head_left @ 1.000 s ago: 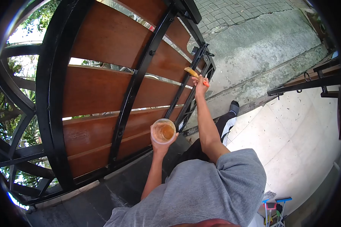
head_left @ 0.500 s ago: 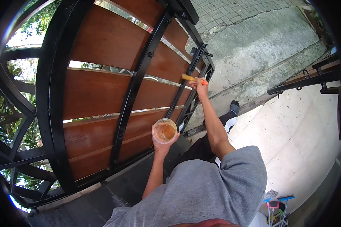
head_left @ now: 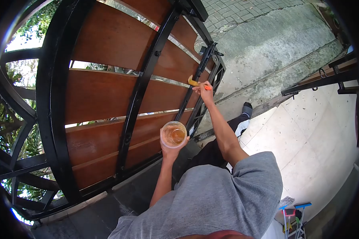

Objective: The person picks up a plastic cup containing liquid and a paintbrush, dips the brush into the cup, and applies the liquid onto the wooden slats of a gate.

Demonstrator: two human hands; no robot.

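Head view: left hand (head_left: pixel 170 150) grips a clear cup (head_left: pixel 173 134) of amber liquid; right hand (head_left: pixel 205 92) clasps a brush (head_left: pixel 195 83).

The person wears a grey short-sleeved T-shirt (head_left: pixel 215 199), its loose sleeve (head_left: pixel 259 171) ending above the elbow, so both forearms are bare. Below it show dark trousers (head_left: pixel 211 153) with a pale patch near the lower leg and a dark sock or shoe (head_left: pixel 246 108). The 2 hands, left hand (head_left: pixel 170 150) and right hand (head_left: pixel 206 92), carry no gloves.

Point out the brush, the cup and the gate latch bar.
brush (head_left: pixel 194 83), head view, on the bristle end
cup (head_left: pixel 173 134), head view, on the rim
gate latch bar (head_left: pixel 206 58), head view, mid-shaft
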